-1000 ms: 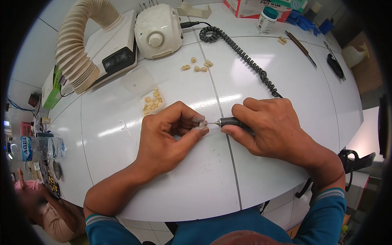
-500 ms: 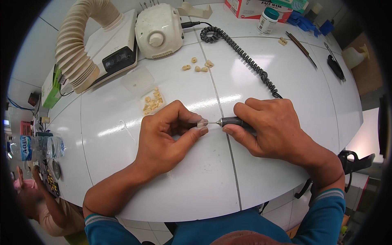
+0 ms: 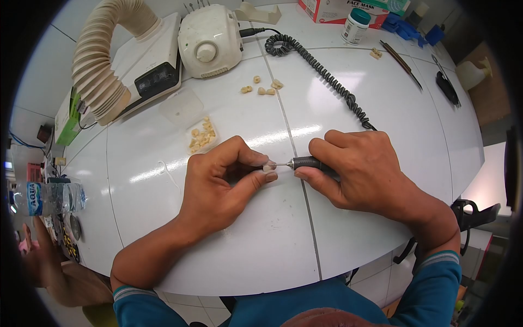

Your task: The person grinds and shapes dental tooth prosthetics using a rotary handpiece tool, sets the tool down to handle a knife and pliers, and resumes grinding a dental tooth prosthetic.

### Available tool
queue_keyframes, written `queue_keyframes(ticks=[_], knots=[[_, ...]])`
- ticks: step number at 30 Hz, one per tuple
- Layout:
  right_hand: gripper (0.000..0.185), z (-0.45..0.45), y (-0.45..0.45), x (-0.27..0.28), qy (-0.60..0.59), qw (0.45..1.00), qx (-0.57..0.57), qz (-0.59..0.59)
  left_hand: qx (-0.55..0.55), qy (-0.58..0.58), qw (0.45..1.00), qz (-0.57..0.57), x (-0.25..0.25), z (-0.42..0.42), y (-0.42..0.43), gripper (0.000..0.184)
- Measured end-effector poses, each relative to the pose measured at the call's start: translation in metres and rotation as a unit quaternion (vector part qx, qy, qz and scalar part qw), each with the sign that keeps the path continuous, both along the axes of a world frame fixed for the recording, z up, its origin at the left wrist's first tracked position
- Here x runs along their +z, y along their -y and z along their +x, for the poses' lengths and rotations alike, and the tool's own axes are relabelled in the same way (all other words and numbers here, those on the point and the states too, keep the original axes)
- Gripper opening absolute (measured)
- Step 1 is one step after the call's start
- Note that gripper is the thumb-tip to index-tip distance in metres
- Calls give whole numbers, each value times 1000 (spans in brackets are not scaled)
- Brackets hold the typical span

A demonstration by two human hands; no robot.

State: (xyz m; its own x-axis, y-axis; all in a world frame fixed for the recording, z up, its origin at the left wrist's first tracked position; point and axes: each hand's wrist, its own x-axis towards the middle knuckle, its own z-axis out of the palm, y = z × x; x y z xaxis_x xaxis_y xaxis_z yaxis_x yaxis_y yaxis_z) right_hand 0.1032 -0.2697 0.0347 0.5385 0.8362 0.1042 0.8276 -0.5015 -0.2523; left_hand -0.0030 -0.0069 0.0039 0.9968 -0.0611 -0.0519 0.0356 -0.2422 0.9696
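Head cam has the left hand (image 3: 215, 182) mid-frame, thumb and fingertips nearly together, pinching a small pale piece (image 3: 268, 167), with the right hand (image 3: 359, 171) wrapped round a black handpiece (image 3: 306, 162) running pretty much level across the frame, its thin bit (image 3: 281, 164) aimed left at the piece. Fingertips cover part of the piece, so can't really tell if the bit's touching, and the handpiece's back end is hidden. Farther off, a coiled cord (image 3: 328, 74) leads to the white control box (image 3: 211, 41), upper left.

Bright light; streaky white glare on the tabletop (image 3: 267, 240); curved fisheye edges; black corners
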Motion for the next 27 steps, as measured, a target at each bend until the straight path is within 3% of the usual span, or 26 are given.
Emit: queue_keyframes(ticks=[9, 15, 27], knots=[[45, 1, 0, 0, -7, 1000, -3, -10, 21, 44, 999, -22, -7, 0, 2, 12], [45, 2, 1, -3, -6, 1000, -7, 20, 56, 67, 994, -71, -13, 2, 7, 18], [46, 2, 0, -1, -15, 1000, -11, 16, 23, 17, 1000, 10, 1, 0, 1, 21]])
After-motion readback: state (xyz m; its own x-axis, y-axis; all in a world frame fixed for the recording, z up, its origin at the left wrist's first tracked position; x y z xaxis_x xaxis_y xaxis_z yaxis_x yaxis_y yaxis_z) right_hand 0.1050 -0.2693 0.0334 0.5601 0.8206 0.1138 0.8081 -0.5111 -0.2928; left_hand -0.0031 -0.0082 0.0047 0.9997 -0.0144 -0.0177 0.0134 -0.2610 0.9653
